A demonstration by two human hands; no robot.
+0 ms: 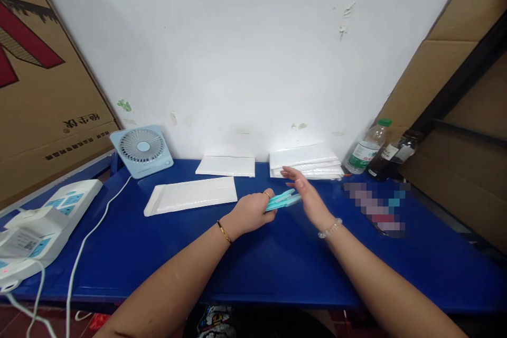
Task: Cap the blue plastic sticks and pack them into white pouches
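Note:
My left hand is closed round a small bundle of thin turquoise pieces, whose exact kind I cannot make out. The bundle juts out to the right, above the blue table. My right hand is open at its far end, fingers stretched out and palm turned toward it; whether the palm touches the bundle I cannot tell. Left of my left hand, a white padded envelope lies flat. Behind it is another white padded envelope by the wall. A stack of white padded envelopes sits just beyond my right hand.
A light blue fan stands at the back left, near a white power strip with cables. At the back right are a clear bottle and a dark bottle. A blurred flat object lies on the blue table.

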